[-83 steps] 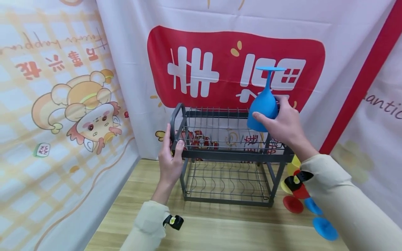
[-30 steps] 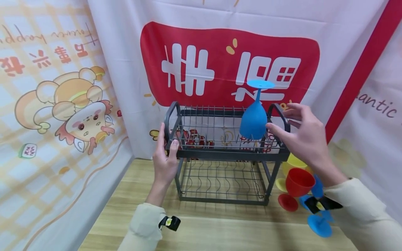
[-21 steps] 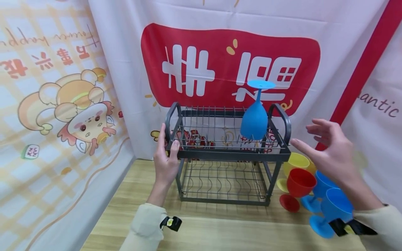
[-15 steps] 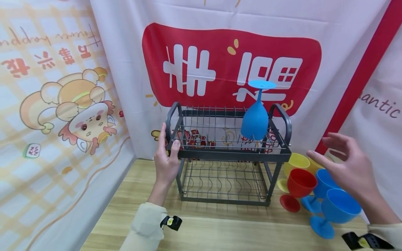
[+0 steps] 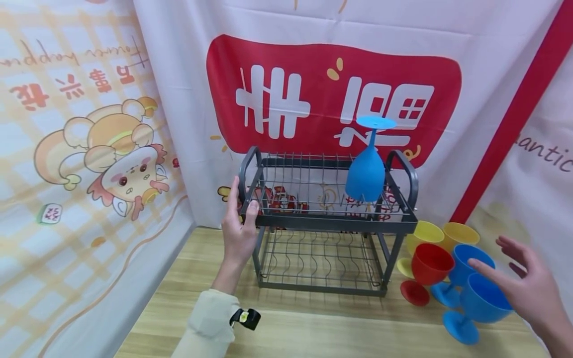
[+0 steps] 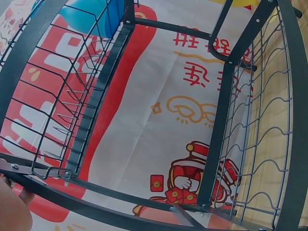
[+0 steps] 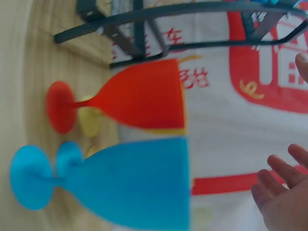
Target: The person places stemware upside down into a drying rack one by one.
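Note:
A blue goblet [image 5: 365, 176] stands upside down at the right end of the top shelf of a two-tier dark dish rack [image 5: 331, 220], its round foot uppermost. My left hand [image 5: 239, 233] holds the rack's left upper corner, thumb in front and fingers along the outer side. At the far right hovers my right hand [image 5: 528, 286], fingers spread apart and nothing in them. It is nearest to an upright blue goblet [image 5: 481, 298], whose right part it covers in the head view. Whether they touch is unclear there; in the right wrist view the hand is apart from that goblet [image 7: 139, 185].
Right of the rack, other upright goblets cluster on the wooden table [image 5: 313, 328]: red [image 5: 431, 263], a second blue [image 5: 470, 263], yellow [image 5: 427, 236] and orange-yellow [image 5: 461, 236]. The rack's lower shelf [image 5: 320, 258] has wavy wires. Printed cloth [image 5: 179, 99] hangs behind and beside the table.
My right hand lowered the blue goblet onto the rack's top shelf and let go. It then moved right and down to the standing goblets. My left hand stayed on the rack.

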`<state>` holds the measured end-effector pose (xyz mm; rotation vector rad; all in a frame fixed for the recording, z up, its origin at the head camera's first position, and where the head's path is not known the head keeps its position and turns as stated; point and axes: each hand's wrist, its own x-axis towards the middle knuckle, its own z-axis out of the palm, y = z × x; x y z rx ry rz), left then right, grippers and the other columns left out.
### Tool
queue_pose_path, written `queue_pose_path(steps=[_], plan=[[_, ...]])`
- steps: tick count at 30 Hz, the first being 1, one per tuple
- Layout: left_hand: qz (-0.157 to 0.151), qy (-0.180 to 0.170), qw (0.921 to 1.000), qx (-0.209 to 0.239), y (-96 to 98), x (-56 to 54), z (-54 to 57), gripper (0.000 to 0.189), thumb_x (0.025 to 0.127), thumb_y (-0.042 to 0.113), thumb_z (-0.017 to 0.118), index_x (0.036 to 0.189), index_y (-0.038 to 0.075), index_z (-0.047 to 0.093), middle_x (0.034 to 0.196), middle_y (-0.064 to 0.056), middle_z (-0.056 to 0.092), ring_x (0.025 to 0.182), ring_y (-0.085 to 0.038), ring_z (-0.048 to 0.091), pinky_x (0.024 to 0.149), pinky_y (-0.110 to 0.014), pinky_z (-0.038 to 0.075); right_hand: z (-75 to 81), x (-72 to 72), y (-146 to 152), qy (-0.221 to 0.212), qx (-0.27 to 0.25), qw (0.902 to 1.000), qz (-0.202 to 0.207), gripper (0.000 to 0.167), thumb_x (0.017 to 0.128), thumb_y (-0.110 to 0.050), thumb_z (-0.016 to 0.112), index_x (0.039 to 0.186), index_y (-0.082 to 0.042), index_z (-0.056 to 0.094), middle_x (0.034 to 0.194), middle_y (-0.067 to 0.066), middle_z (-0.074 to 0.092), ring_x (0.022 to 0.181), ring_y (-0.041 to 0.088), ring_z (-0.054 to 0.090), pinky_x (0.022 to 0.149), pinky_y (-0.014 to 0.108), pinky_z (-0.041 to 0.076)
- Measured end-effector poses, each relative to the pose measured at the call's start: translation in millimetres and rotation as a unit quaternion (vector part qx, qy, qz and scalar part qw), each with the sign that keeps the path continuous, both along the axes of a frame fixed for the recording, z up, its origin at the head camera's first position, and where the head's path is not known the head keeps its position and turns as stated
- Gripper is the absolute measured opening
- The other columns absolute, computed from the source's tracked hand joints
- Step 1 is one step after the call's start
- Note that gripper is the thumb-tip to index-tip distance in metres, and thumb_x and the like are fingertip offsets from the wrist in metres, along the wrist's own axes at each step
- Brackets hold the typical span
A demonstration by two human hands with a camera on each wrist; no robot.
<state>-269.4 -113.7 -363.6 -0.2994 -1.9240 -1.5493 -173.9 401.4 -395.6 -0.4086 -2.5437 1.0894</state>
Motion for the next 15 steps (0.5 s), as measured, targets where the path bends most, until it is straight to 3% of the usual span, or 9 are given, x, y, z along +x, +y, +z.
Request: queue_pose_path(steps=[2,7,11,15], plan=[[0.002,-0.004,1.0000,-0.001,0.0,0.6,0.4,0.066,0.108,0.028,0.055,0.168,0.037,0.029,0.148,-0.012,0.062,0.111,-0.019,0.062,0.093,-0.039,0.055,-10.1,2.4,5,-0.022,-0.006,0.9997,-0.007,0.103,0.099,-0.049,0.070,0.170,-0.004,0.009,0.172,0.035,0.015,0.149,0.064,0.022,0.110,0.084,0.034],[0.006,-0.003,1.0000,-0.002,-0.1,1.3,-0.2,0.066,0.108,0.028,0.056,0.166,0.041,0.029,0.136,-0.012,0.067,0.105,-0.018,0.061,0.084,-0.030,0.054,-33.4,6.2,15,-0.066,-0.028,0.9972,-0.023,0.110,0.100,-0.052,0.068,0.169,-0.002,-0.002,0.173,0.035,0.001,0.153,0.066,0.011,0.108,0.085,0.033],[0.006,0.002,1.0000,-0.002,-0.2,1.0,-0.7,0.065,0.108,0.028,0.056,0.168,0.035,0.030,0.130,-0.011,0.069,0.102,-0.019,0.061,0.080,-0.028,0.052,-47.8,9.0,19,-0.084,-0.055,0.9942,-0.039,0.117,0.098,-0.052,0.070,0.169,-0.007,-0.011,0.174,0.032,-0.007,0.154,0.066,0.008,0.105,0.086,0.035],[0.003,0.005,1.0000,0.000,0.4,0.5,-0.6,0.066,0.108,0.028,0.057,0.168,0.033,0.030,0.132,-0.011,0.068,0.103,-0.021,0.061,0.084,-0.034,0.052,-55.7,10.3,21,-0.111,-0.079,0.9888,-0.060,0.122,0.096,-0.053,0.073,0.169,-0.009,-0.015,0.175,0.030,-0.010,0.156,0.064,0.007,0.104,0.084,0.040]])
